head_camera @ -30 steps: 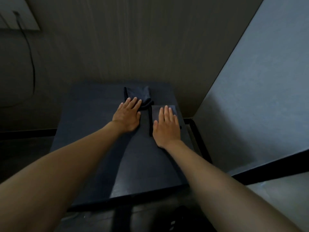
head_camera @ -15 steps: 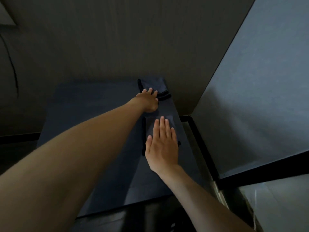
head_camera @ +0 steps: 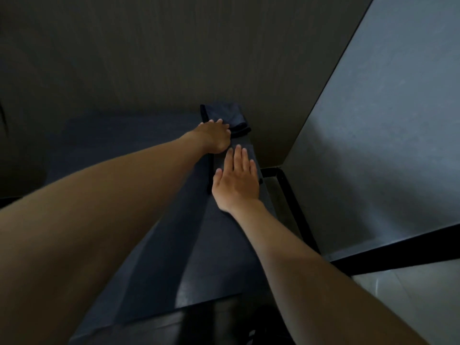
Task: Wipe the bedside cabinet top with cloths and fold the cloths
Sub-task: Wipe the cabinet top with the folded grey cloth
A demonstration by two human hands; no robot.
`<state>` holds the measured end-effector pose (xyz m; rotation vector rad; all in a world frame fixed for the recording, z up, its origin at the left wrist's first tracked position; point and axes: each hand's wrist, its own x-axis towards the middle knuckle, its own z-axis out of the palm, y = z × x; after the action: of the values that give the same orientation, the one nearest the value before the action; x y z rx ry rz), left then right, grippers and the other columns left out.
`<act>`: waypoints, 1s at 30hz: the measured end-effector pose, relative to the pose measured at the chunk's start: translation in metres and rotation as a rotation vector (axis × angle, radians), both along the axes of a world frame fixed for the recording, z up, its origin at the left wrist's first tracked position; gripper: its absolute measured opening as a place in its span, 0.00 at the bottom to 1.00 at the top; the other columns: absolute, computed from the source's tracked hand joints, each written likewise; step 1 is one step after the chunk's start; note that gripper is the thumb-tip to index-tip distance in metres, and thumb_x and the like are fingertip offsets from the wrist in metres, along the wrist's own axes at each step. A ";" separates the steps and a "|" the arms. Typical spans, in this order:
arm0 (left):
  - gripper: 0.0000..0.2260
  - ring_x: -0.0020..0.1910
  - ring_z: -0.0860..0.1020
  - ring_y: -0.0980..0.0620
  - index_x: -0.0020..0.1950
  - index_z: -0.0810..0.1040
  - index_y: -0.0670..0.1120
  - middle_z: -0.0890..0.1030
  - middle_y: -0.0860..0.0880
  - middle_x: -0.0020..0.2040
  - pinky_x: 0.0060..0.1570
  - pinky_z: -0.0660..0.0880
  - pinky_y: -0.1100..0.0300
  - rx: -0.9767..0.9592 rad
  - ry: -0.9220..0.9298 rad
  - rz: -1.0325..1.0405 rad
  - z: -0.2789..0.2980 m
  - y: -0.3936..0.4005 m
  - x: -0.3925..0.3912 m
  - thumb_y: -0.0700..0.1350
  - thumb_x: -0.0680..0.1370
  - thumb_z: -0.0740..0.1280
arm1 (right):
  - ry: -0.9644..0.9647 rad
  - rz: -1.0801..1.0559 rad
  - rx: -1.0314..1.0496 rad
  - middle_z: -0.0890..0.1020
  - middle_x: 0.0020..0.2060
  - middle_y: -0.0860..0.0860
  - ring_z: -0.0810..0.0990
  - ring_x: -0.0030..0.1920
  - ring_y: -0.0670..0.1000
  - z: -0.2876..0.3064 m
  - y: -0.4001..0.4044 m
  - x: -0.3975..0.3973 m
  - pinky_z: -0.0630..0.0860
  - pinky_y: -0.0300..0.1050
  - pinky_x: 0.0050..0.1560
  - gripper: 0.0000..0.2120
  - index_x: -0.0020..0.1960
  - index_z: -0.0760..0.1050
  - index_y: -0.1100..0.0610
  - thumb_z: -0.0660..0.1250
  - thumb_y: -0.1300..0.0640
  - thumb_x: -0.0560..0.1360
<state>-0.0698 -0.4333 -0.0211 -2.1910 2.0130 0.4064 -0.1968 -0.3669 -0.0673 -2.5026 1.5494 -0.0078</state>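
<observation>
The dark bedside cabinet top fills the middle of the head view. A folded dark cloth lies at its far right corner against the wall. My left hand rests at that cloth's near edge, fingertips touching it, fingers together and slightly curled. A second folded dark cloth lies flat just nearer, along the right edge. My right hand lies palm down on it with fingers straight and spread, covering most of it.
A dark wood-grain wall stands behind the cabinet. A grey upholstered panel with a black frame rises right beside the cabinet's right edge. Pale floor shows at lower right.
My left hand has reached forward from the cabinet's middle to the far cloth. My right hand has stayed flat on the near cloth. The camera has swung left, shifting the cabinet in view.
</observation>
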 end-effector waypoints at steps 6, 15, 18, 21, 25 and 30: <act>0.22 0.77 0.57 0.42 0.78 0.59 0.44 0.57 0.44 0.79 0.73 0.56 0.48 -0.145 0.093 0.036 -0.009 0.014 0.006 0.48 0.84 0.50 | 0.040 0.009 0.034 0.39 0.79 0.56 0.38 0.79 0.54 0.003 -0.022 0.006 0.40 0.53 0.78 0.30 0.79 0.38 0.59 0.42 0.47 0.83; 0.13 0.60 0.72 0.45 0.63 0.72 0.46 0.73 0.46 0.63 0.54 0.74 0.48 -0.519 0.166 0.068 -0.034 0.053 0.008 0.48 0.80 0.62 | 0.036 0.023 0.067 0.39 0.79 0.56 0.38 0.79 0.54 0.006 -0.026 0.004 0.40 0.52 0.78 0.29 0.79 0.38 0.59 0.42 0.48 0.83; 0.13 0.60 0.70 0.46 0.63 0.75 0.47 0.73 0.48 0.63 0.53 0.73 0.51 -0.578 0.071 0.072 -0.043 0.071 0.004 0.49 0.81 0.59 | 0.029 0.028 0.093 0.39 0.79 0.55 0.38 0.79 0.54 0.010 -0.022 0.003 0.41 0.51 0.78 0.29 0.80 0.38 0.59 0.43 0.49 0.84; 0.14 0.62 0.70 0.47 0.65 0.75 0.48 0.73 0.50 0.65 0.53 0.72 0.52 -0.552 0.034 0.107 -0.043 0.089 -0.012 0.48 0.82 0.57 | 0.041 0.016 0.077 0.39 0.79 0.55 0.38 0.79 0.54 0.008 -0.006 -0.001 0.41 0.51 0.78 0.29 0.79 0.38 0.59 0.42 0.49 0.83; 0.15 0.62 0.71 0.49 0.67 0.72 0.49 0.73 0.52 0.64 0.57 0.69 0.54 -0.520 -0.039 0.129 -0.041 0.116 -0.036 0.47 0.80 0.59 | 0.047 -0.006 0.054 0.38 0.79 0.56 0.37 0.79 0.53 0.005 0.021 -0.013 0.40 0.52 0.78 0.29 0.79 0.37 0.59 0.42 0.48 0.83; 0.16 0.62 0.71 0.50 0.67 0.71 0.50 0.74 0.52 0.62 0.63 0.66 0.55 -0.547 -0.080 0.135 -0.039 0.163 -0.068 0.49 0.79 0.60 | 0.034 0.006 0.040 0.38 0.79 0.55 0.37 0.79 0.52 0.005 0.062 -0.042 0.40 0.52 0.78 0.29 0.79 0.37 0.58 0.42 0.49 0.83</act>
<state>-0.1382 -0.2705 -0.0605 -2.5993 2.1256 -0.2541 -0.2390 -0.3047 -0.0623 -2.4891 1.5394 0.0666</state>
